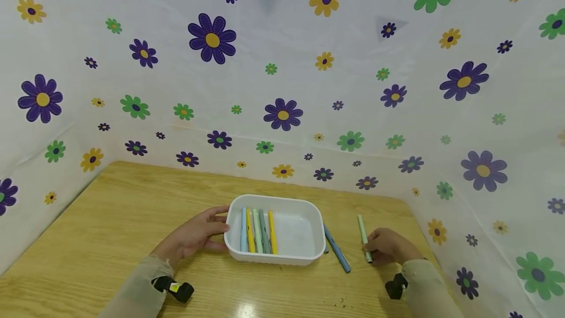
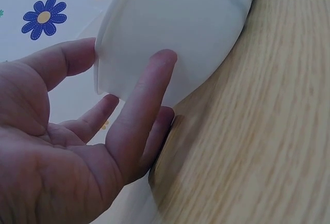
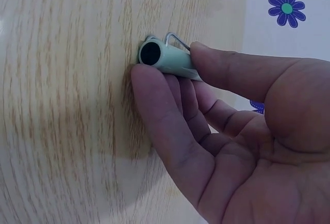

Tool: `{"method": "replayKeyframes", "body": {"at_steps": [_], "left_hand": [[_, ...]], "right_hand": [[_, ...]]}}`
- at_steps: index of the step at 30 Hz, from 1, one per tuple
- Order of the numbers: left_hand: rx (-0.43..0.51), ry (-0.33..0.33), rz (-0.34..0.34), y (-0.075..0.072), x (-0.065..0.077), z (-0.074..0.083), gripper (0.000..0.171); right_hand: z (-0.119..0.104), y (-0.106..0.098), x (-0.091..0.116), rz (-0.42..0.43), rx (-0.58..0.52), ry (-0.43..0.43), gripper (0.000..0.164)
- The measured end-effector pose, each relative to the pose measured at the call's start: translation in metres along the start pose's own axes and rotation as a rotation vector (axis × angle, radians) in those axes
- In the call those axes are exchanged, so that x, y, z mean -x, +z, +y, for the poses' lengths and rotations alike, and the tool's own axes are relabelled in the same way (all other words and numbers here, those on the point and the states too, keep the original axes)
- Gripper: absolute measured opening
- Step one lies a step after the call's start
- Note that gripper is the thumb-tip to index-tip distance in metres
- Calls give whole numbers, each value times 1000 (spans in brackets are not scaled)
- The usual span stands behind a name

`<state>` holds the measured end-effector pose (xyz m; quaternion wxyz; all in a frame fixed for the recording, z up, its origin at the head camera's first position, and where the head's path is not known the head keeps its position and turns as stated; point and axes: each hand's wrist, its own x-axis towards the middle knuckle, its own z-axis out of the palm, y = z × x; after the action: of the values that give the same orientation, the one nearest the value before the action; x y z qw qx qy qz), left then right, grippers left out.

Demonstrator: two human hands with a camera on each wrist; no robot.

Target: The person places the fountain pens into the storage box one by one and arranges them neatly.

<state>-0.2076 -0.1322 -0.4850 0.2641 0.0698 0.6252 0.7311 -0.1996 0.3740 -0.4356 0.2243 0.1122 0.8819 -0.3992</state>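
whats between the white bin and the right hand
In the head view, a blue pen and, beside the bin, a small dark end of something unclear; the right hand pinches a light green pen.

I see a yellow-brown wood table (image 1: 132,200) with wavy lines in it. White walls (image 1: 291,33) go up behind the table and on its left and right. They have purple, green and yellow flowers (image 1: 212,39) all over. Light makes a shiny spot (image 1: 245,310) on the table near me.

Wood-grain table (image 1: 132,200) occupies lower frame; white floral sheet (image 1: 291,38) spans upper frame; dark specks (image 1: 343,301) lie bottom right-centre.
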Motion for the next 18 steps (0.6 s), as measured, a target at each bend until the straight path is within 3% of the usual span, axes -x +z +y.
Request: {"method": "replayKeyframes", "body": {"at_steps": [13,18], "left_hand": [[0,6,-8,1,-1,-1,75],[-7,7,-3,0,0,-1,75]], "right_hand": [[2,2,0,17,-10,3,11],[-4,8,2,56,70,-39,30]]}}
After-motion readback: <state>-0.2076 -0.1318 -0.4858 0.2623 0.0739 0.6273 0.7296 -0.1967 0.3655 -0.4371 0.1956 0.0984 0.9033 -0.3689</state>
